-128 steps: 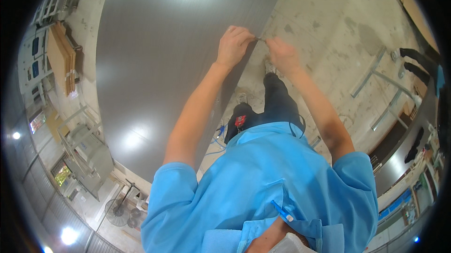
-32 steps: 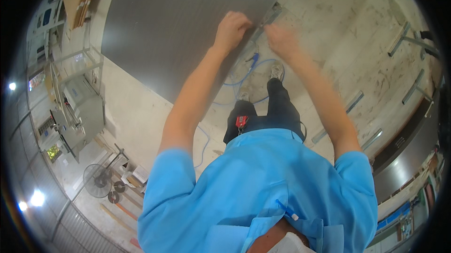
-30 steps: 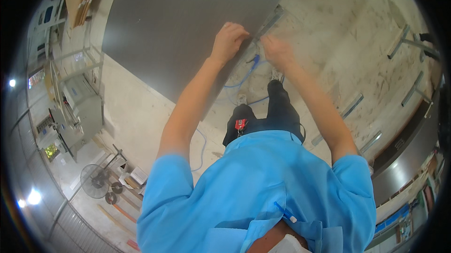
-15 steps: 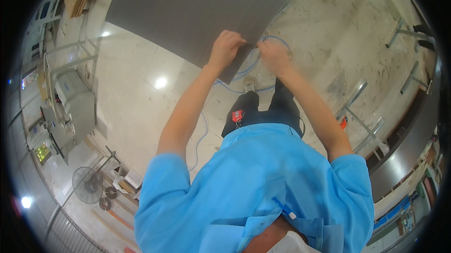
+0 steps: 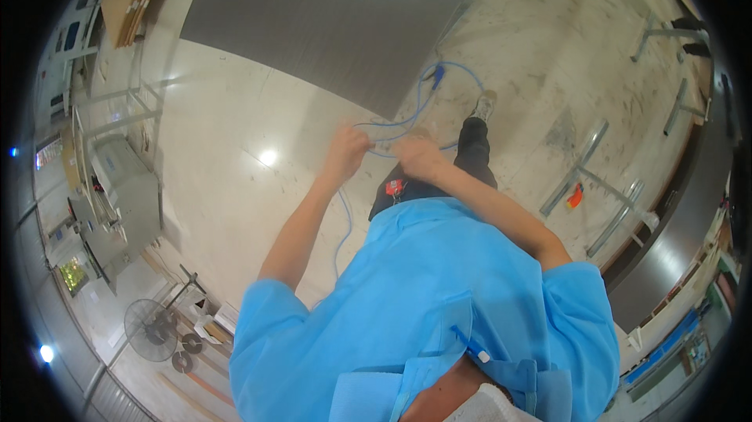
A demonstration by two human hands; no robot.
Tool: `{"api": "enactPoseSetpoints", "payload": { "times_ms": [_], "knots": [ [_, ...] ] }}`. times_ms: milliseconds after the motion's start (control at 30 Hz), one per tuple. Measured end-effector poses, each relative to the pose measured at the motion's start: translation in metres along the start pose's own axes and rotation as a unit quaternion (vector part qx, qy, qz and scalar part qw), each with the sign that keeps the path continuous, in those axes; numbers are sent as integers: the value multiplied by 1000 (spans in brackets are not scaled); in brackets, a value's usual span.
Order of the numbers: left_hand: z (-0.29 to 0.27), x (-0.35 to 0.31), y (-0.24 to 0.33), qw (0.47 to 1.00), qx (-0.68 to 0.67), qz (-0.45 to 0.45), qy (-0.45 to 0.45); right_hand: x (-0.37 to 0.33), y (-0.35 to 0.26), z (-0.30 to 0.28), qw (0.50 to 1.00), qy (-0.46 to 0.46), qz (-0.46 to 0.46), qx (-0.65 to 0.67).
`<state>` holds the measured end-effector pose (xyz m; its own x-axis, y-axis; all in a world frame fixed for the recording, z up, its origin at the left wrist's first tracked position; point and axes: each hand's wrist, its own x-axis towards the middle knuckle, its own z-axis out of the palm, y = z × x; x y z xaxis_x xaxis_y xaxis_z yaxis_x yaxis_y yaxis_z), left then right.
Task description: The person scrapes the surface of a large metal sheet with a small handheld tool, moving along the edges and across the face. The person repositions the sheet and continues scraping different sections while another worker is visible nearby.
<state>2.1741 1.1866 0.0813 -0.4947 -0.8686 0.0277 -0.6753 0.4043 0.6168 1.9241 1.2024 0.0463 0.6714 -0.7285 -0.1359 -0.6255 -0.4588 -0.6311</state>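
Observation:
Both my hands are held out in front of my body, a short gap apart, beyond the near corner of a large dark panel (image 5: 329, 27). My left hand (image 5: 347, 154) is closed, its fingertips pinched together and pointing right. Opposite it, my right hand (image 5: 419, 154) is curled with its fingers toward the left; motion blurs it. Anything small between the fingers cannot be made out. A thin blue hose (image 5: 415, 115) loops on the floor just past my hands, and a blue tool-like piece (image 5: 438, 76) lies at the loop beside the panel's edge.
Metal stands (image 5: 583, 167) and an orange item (image 5: 576, 195) are on the floor to the right, near a long dark panel (image 5: 666, 265). At the left are a grey machine (image 5: 125, 175), a round fan (image 5: 150, 330) and stacked brown boards (image 5: 129, 3).
Both hands have left the panel's corner edge and come back toward my body. The right hand has also moved left. My legs have shifted, with one foot now farther forward right.

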Motion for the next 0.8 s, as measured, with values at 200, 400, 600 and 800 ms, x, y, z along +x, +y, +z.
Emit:
{"api": "enactPoseSetpoints", "payload": {
  "times_ms": [200, 400, 600, 800],
  "knots": [
    [6, -15, 48, 919, -258, -286, 77, -17, -3, -32, 950, 163, 91, 250],
    [45, 146, 115, 886, -390, -248, 29, -35, 54, -133, 890, 213, 179, 362],
    [96, 288, 156, 866, -462, -123, -148, -103, 130, -213, 821, 274, 291, 407],
    [137, 397, 202, 889, -352, -108, -271, -157, 207, -254, 692, 349, 319, 545]
  ]
}}
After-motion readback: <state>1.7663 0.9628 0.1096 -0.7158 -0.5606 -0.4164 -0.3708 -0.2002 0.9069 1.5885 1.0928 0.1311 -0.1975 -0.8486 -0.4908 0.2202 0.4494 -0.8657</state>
